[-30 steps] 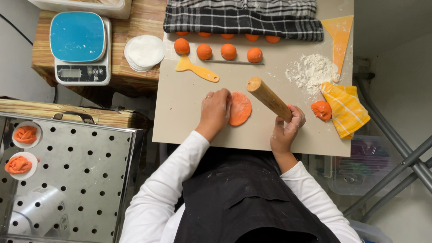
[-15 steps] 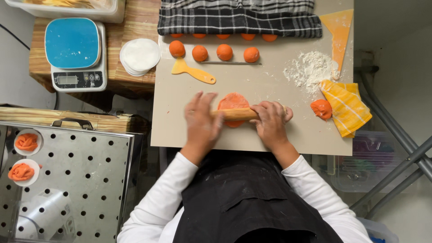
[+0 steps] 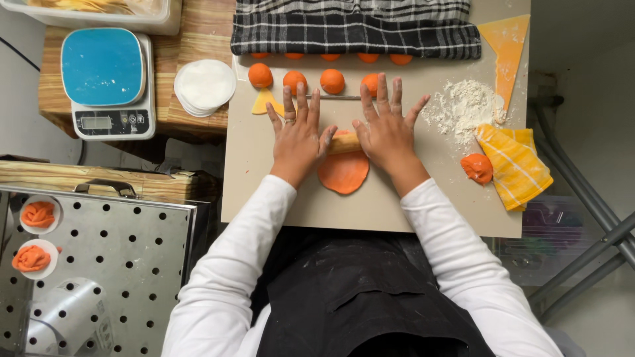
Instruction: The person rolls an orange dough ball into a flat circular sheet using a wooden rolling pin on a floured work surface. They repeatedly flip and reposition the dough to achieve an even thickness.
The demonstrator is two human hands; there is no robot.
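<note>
A flattened oval of orange dough lies on the beige work board. A wooden rolling pin lies across its far edge, mostly hidden under my palms. My left hand presses flat on the pin's left end with fingers spread. My right hand presses flat on the right end, fingers spread too. Just beyond my fingertips sits a row of orange dough balls.
A pile of flour, an orange dough lump and a yellow striped cloth lie to the right. A checked cloth, yellow scraper, white discs, blue scale and a perforated steel tray with shaped dough are around.
A second ago my right hand held the pin tilted beside the dough. Both palms then came down on it, and the pin has rolled away from me to the far edge.
</note>
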